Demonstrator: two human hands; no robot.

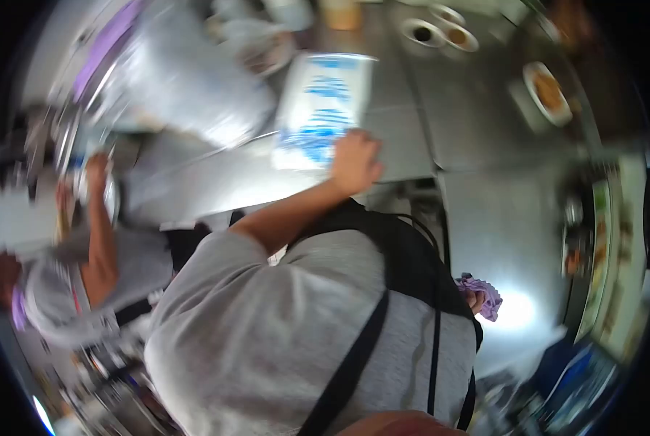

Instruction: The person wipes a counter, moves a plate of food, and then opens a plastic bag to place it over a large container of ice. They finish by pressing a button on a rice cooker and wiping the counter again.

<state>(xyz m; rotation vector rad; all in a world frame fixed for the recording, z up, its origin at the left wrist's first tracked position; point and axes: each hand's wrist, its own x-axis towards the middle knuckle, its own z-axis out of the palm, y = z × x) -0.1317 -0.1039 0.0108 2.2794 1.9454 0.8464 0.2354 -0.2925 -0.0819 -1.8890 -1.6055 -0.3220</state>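
My left hand [356,161] is at the lower right edge of a white plastic bag with blue print [322,102]. The hand looks curled and overlaps the bag's edge, but motion blur smears the fingers, so I cannot tell whether they grip it. The bag lies on the steel counter [405,138], close to its near edge. On my right side, my right hand [474,299] is closed round a crumpled purple cloth [488,296], low in front of the steel surface. Most of that hand is hidden by the cloth and my body.
Left of the printed bag sits a large clear plastic bag [187,80]. Small bowls [422,33] and a white dish of brown food [548,94] stand at the back right. Another person [100,269] in a grey shirt works at the left, hands over a round pan.
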